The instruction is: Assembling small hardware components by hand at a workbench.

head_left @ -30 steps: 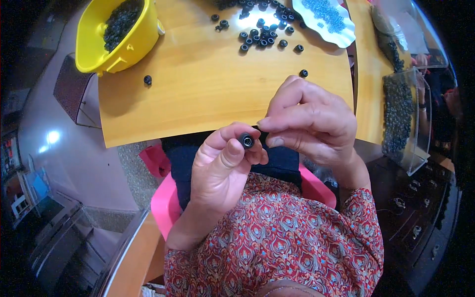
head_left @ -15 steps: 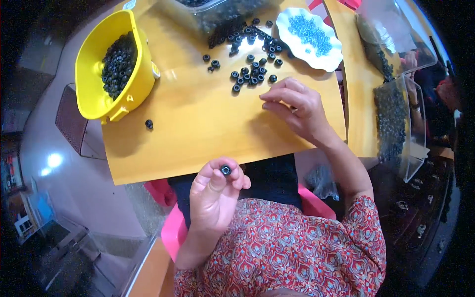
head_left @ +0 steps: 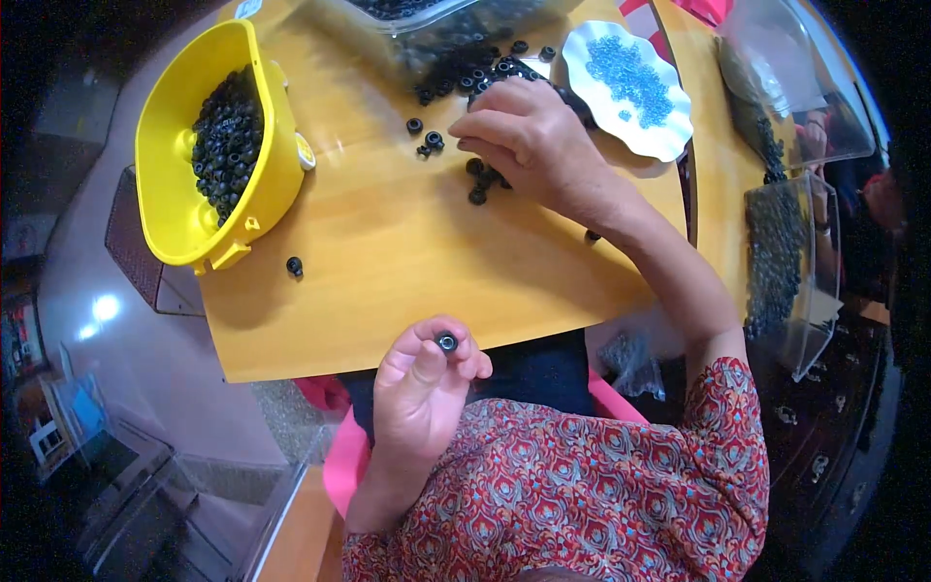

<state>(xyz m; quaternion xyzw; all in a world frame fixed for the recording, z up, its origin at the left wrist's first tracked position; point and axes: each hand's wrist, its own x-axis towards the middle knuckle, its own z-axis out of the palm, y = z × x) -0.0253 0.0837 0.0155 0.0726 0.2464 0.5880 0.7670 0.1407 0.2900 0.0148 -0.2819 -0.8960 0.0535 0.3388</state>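
Observation:
Between thumb and fingers, my left hand (head_left: 424, 378) pinches a small round black ring-shaped piece (head_left: 446, 342), its pale centre facing up, just off the table's near edge. My right hand (head_left: 529, 136) reaches over the scattered black ring-shaped pieces (head_left: 477, 182) on the table. Its thumb and fingertips are drawn together; whether anything is between them is too small to make out. The hand covers part of the pile. Beside it, at the right, a white scalloped dish (head_left: 669, 144) holds many tiny clear bluish bits (head_left: 630, 78).
A yellow bin (head_left: 160, 194) at the left holds many black pieces. A clear tub (head_left: 417, 34) of them stands at the back. Two loose pieces (head_left: 295, 266) lie near the bin. More clear containers (head_left: 819, 281) are at the far right, on the yellow table (head_left: 388, 291).
My right hand has moved left and away from me, over the black pieces, its fingertips closer together. My left hand keeps its piece in nearly the same place. The view has shifted slightly.

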